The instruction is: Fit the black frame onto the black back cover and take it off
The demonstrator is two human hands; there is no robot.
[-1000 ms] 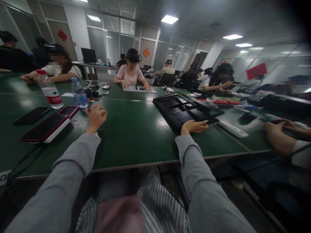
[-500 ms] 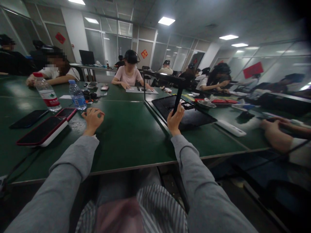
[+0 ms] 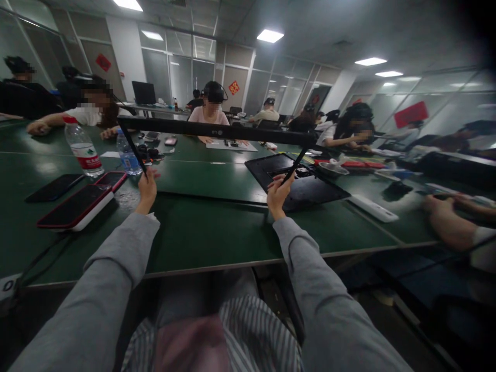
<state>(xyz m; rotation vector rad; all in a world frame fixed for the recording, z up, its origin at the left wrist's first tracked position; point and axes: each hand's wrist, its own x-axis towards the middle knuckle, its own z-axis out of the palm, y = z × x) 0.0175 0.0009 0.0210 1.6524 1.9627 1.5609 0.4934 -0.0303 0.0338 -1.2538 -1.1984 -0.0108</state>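
Note:
A thin black rectangular screen bezel point(image 3: 217, 130) with an LG logo stands upright above the green table point(image 3: 194, 232), facing me. My left hand point(image 3: 148, 191) is closed on its left side strip. The right side strip is gripped by my right hand point(image 3: 278, 195), fingers wrapped round it. Through the bezel's opening the table and a person across from me show. Just behind my right hand lies a black laptop base point(image 3: 310, 186), flat on the table, with some inner parts exposed; the bezel's right side overlaps it in view.
At left are two water bottles point(image 3: 84, 152), a dark phone point(image 3: 54, 187) and a red-edged phone point(image 3: 75, 205) on a white block. A white bar point(image 3: 374, 207) lies right of the laptop base. A co-worker's hand point(image 3: 451, 219) rests at the far right. Several people sit around.
The bezel has swung round from edge-on at the right to face me, spanning both hands. My left hand, empty before, has taken hold of its left side.

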